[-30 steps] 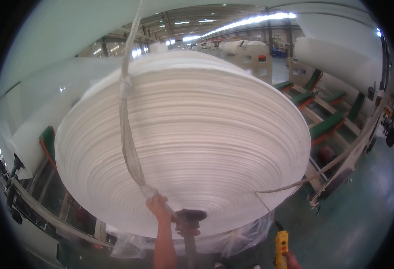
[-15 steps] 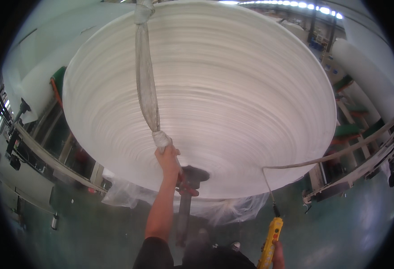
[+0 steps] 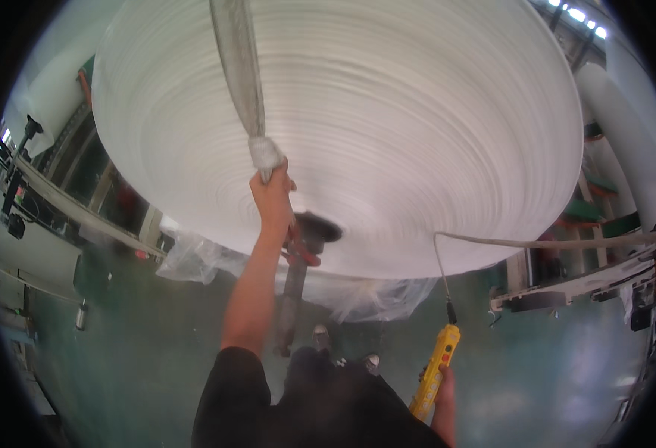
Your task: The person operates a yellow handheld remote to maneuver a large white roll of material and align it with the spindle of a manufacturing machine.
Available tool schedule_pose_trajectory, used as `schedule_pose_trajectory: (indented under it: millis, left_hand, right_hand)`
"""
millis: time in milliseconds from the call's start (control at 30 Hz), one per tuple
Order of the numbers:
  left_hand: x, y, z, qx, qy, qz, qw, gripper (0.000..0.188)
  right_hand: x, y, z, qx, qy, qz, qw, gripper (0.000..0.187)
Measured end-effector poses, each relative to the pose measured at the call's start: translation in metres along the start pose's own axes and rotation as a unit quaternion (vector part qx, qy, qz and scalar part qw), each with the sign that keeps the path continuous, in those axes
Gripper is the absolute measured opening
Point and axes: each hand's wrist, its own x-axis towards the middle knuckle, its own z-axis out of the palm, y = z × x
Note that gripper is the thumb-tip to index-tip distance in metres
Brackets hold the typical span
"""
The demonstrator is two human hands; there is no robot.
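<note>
A huge white roll of sheet material [image 3: 425, 127] fills the view, its ringed end facing me. From above hangs a pale lifting sling [image 3: 237, 67], bound thickly near its lower end. My left hand [image 3: 272, 198] is closed around the sling just below that binding. Close by it, a dark metal shaft [image 3: 291, 306] sticks out of the roll's dark core hole [image 3: 320, 226]; a red fitting [image 3: 303, 254] sits beside the shaft. My right hand [image 3: 445, 388] grips a yellow hoist pendant control [image 3: 436, 369] with buttons, its cable rising from the top. Some fingers are hidden behind it.
Clear plastic film [image 3: 380, 299] hangs under the roll. Machine frames stand at both sides, with a long rail [image 3: 82, 209] on the left. The pendant's cable [image 3: 529, 243] runs off to the right. My shoes [image 3: 320, 336] stand on the green floor [image 3: 507, 366].
The view has tilted down, so roll, sling and hands sit higher in it and my shoes show more. Both hands keep their hold on the sling and the pendant control.
</note>
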Motion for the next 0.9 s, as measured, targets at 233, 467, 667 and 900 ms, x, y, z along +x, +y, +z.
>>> schedule_pose_trajectory:
  millis: [233,467,667,900]
  left_hand:
    - [-0.001,-0.001,0.002,0.019,-0.009,-0.013,1.000,0.032]
    - [0.004,-0.006,-0.007,0.078,-0.013,-0.020,0.997,0.034]
    - [0.009,0.007,-0.032,0.218,-0.108,-0.015,0.970,0.028]
    - [-0.128,-0.189,-0.315,0.511,-0.153,-0.062,0.844,0.072]
  right_hand:
    - [0.004,-0.002,-0.008,0.014,-0.010,0.005,1.000,0.042]
    - [0.004,-0.001,-0.014,0.006,-0.007,0.022,1.000,0.042]
    - [0.005,-0.008,-0.008,0.000,-0.013,0.039,0.999,0.043]
    - [0.023,0.004,-0.027,-0.085,-0.022,0.030,0.996,0.040]
